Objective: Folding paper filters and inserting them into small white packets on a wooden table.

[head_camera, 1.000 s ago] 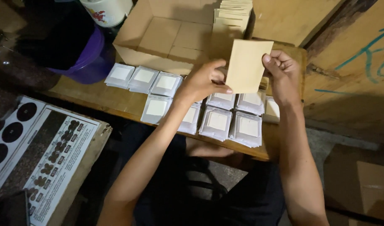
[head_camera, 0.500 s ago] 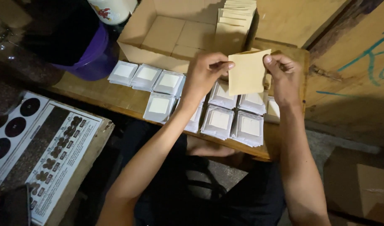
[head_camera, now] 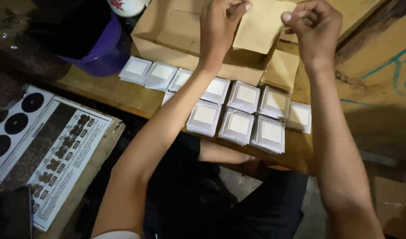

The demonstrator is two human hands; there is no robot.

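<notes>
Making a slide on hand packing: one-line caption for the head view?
Both hands, left hand and right hand, hold a tan envelope above rows of white packets.

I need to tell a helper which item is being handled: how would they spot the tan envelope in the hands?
Find the open cardboard box at the bench's far edge. Above it, the left hand and right hand pinch a flat tan envelope. Unlike the white-labelled packets lying in rows below, it is plain and held aloft.

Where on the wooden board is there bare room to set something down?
Bare wood shows on the board between the purple tub and the front edge, below the left packets. The middle is crowded with packet stacks; the cardboard box fills the back.
</notes>
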